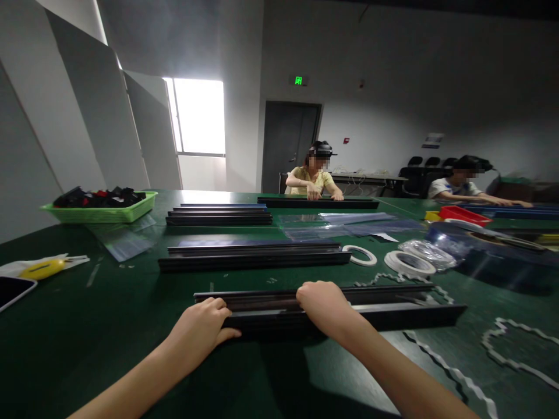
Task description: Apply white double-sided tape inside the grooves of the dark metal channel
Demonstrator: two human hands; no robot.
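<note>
Both hands rest on a long black channel-shaped metal profile (410,314) that lies crosswise on the dark green bench (109,314), close to the near edge. The left hand (201,327) sits near the profile's left end, its fingers (216,305) curled over the top edge with the thumb stretched along the near face, so the hand is partly closed on the rail. The right hand (325,304) lies over the middle of the same profile, knuckles up, fingers bent down over the far side; how tightly they grip cannot be told, since the fingertips are hidden behind the hand.

Beyond it lie a second long black profile (253,256) and, farther back, a stack of similar black profiles (218,216). To the right of the second profile sit two white rolls of tape (408,262), with strips of white zigzag backing paper (515,349) strewn on the bench at the right. A green plastic basket of black and red parts (102,206) stands at the far left, and a yellow utility knife (43,269) lies on white paper near the left edge. Clear plastic sheets (340,224) lie in the middle. Across the bench a person in a yellow shirt (312,177) has both hands on another black profile, and a person in a white shirt (458,183) works at the far right.
</note>
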